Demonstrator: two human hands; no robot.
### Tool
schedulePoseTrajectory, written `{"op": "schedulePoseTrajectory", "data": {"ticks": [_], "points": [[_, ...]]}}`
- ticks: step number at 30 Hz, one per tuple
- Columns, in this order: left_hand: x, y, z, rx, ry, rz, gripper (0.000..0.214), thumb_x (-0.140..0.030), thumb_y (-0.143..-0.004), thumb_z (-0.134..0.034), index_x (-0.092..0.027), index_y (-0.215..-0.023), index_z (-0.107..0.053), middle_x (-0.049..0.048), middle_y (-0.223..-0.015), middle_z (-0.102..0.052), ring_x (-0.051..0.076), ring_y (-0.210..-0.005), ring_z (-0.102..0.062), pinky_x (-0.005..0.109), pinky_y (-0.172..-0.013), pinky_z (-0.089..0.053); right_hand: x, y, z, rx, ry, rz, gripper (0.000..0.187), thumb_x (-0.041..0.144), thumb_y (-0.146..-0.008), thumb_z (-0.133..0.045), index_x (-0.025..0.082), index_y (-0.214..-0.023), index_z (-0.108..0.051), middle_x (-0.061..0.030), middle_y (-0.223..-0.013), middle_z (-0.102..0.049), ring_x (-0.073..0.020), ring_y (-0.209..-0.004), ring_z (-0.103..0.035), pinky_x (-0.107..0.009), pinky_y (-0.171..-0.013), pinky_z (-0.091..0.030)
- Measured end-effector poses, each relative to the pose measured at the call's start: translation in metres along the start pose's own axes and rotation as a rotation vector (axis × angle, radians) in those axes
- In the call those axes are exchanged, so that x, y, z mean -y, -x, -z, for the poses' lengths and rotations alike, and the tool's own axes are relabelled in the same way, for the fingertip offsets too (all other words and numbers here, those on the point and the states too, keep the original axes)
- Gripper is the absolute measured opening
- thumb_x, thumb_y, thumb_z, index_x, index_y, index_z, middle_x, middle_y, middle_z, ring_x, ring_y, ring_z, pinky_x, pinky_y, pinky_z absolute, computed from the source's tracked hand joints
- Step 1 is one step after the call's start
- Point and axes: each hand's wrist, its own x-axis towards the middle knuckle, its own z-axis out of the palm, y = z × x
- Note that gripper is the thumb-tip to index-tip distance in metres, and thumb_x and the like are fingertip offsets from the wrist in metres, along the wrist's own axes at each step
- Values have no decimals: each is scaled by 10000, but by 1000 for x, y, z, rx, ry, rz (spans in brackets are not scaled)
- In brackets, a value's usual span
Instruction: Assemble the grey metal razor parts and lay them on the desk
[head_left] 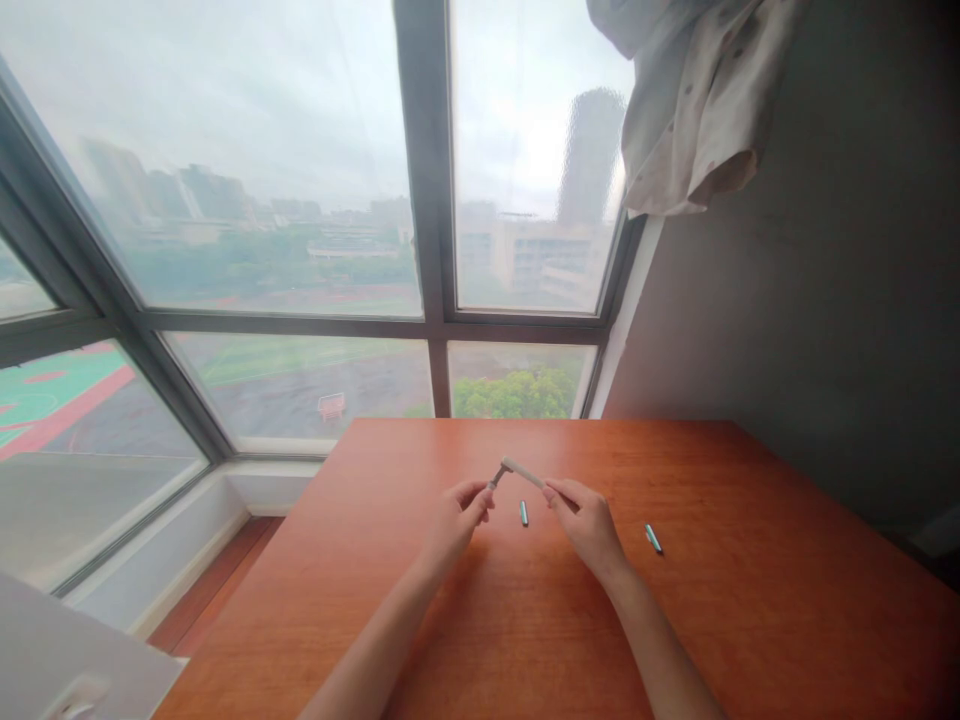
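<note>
Above the middle of the table, my left hand [466, 508] is closed around a thin grey razor handle [498, 476], its small head pointing up and away. My right hand [585, 512] pinches a slim pale stick [525, 472], which slants up to the left; its exact kind is too small to tell. The far tip of the stick meets the razor handle's head. Between the hands, a small teal-and-black razor cartridge [524, 513] lies on the wooden table [525, 640]. A second cartridge [654, 539] rests to the right of my right forearm.
Large windows [285, 250] with grey frames rise behind the table. A pale patterned cloth garment [697, 110] hangs at upper right, beside a grey wall [780, 330]. A white ledge [191, 570] runs along the left, above reddish flooring [217, 580].
</note>
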Motion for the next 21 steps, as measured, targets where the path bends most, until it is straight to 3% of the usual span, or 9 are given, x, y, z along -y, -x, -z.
{"op": "schedulePoseTrajectory", "data": {"ticks": [17, 21], "points": [[2, -1, 4, 20, -7, -17, 308, -432, -771, -613, -138, -835, -682, 22, -660, -604, 131, -576, -515, 233, -550, -410, 2, -1, 5, 9, 58, 23, 318, 374, -893, -472, 173, -883, -719, -45, -717, -675, -178, -661, -611, -236, -596, -442], [-1, -1, 6, -24, 7, -9, 303, -429, -770, -615, -138, -830, -673, 19, -658, -597, 127, -570, -507, 228, -541, -404, -1, -1, 5, 2, 51, 20, 326, 388, -892, -473, 176, -900, -721, -51, -719, -680, -185, -669, -619, -244, -605, -453]]}}
